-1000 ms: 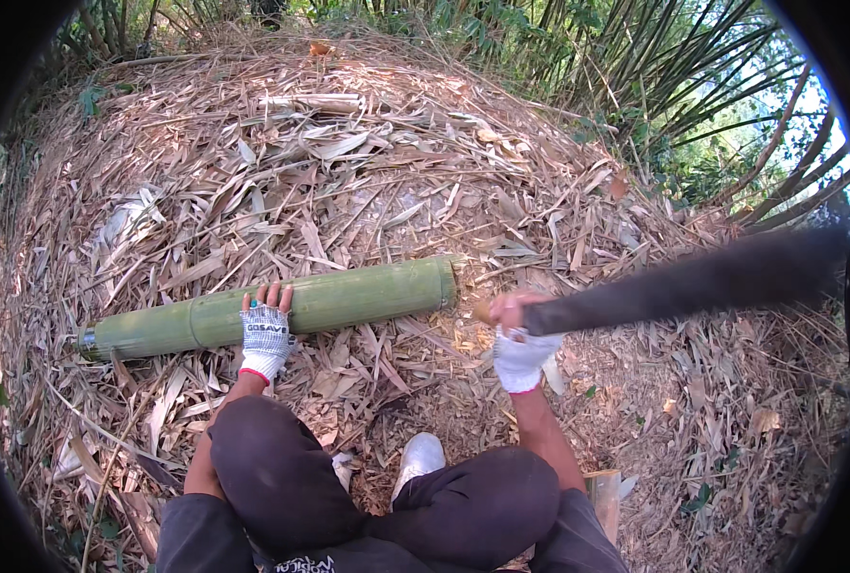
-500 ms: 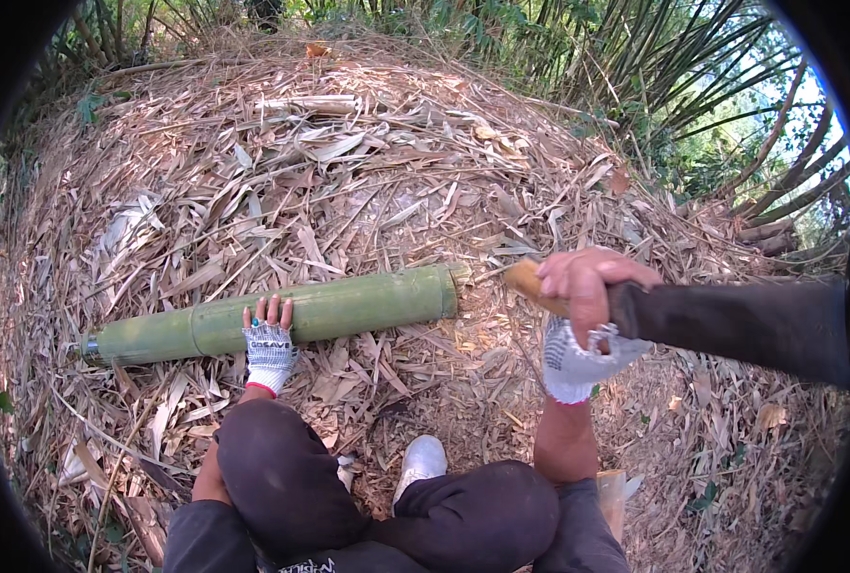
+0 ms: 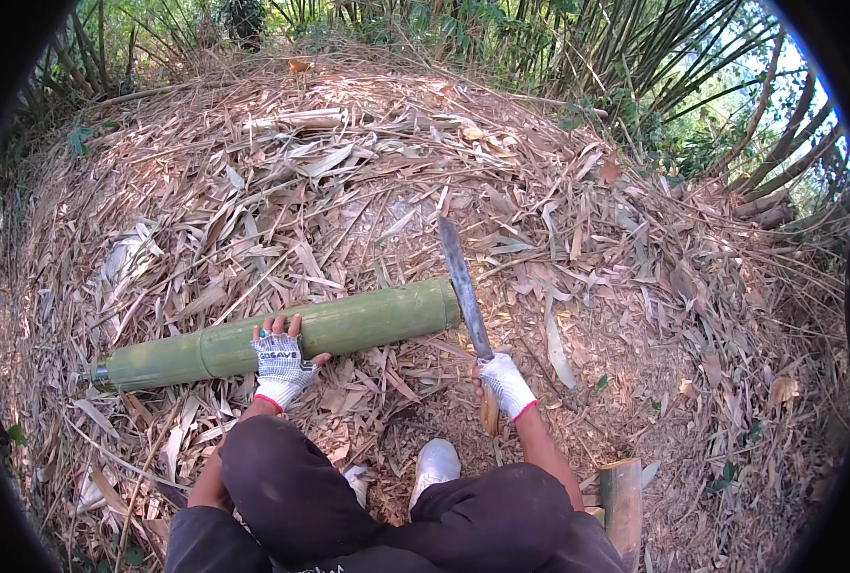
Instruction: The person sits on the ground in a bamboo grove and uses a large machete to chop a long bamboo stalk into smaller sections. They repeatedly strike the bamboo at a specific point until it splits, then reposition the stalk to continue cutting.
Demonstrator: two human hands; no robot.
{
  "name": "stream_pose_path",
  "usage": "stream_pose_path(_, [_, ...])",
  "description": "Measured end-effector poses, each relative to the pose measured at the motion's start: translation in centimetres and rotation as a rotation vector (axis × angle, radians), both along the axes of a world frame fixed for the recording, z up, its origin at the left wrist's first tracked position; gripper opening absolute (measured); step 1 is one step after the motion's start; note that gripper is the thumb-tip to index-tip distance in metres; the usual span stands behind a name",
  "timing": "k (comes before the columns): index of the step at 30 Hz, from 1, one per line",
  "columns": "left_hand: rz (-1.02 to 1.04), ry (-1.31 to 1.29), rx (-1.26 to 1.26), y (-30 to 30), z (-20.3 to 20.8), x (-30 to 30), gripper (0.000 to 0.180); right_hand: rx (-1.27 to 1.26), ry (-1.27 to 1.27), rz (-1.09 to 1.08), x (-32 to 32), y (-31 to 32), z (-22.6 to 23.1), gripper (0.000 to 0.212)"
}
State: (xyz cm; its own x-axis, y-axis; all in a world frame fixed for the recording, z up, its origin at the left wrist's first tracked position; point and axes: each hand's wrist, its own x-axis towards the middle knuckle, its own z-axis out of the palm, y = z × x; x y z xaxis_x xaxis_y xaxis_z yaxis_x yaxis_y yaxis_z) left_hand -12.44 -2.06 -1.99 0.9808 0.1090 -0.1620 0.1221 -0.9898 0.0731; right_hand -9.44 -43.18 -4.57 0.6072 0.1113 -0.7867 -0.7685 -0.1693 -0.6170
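Note:
A thick green bamboo log (image 3: 377,320) lies crosswise on the leaf litter, its right end cut. My left hand (image 3: 283,365), in a white glove with bare fingertips, grips it from the near side left of its middle, fingers curled over the top and thumb apart. In my right hand (image 3: 504,384), also gloved, is a machete (image 3: 464,282). Its dark blade points away from me and slants left, passing close by the log's cut end; whether they touch I cannot tell. The wooden handle shows below my fist.
Dry bamboo leaves (image 3: 196,248) cover the sloping ground. A short split piece of bamboo (image 3: 621,511) stands by my right knee. My white shoe (image 3: 436,468) is on the ground between my knees. Bamboo stems (image 3: 692,67) and branches grow at the back right.
My right hand has swung down and left, bringing the machete blade beside the log's cut end. The log has shifted slightly, and my left hand has moved a little right with its thumb now showing.

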Motion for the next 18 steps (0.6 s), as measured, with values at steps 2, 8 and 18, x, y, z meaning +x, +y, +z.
stream_pose_path(2, [0.030, -0.047, -0.131, 1.3, 0.5, 2.8, 0.062, -0.230, -0.135, -0.003, 1.0, 2.4, 0.1, 0.010])
stream_pose_path(8, [0.094, 0.683, -0.206, 3.1, -0.4, 12.1, 0.083, -0.372, -0.514, -0.066, 4.8, 5.6, -5.0, 0.027])
stream_pose_path(18, [0.089, 0.775, -0.235, 4.6, -1.0, 12.9, 0.094, -0.187, -0.322, -0.203, 7.7, 8.2, -0.2, 0.034])
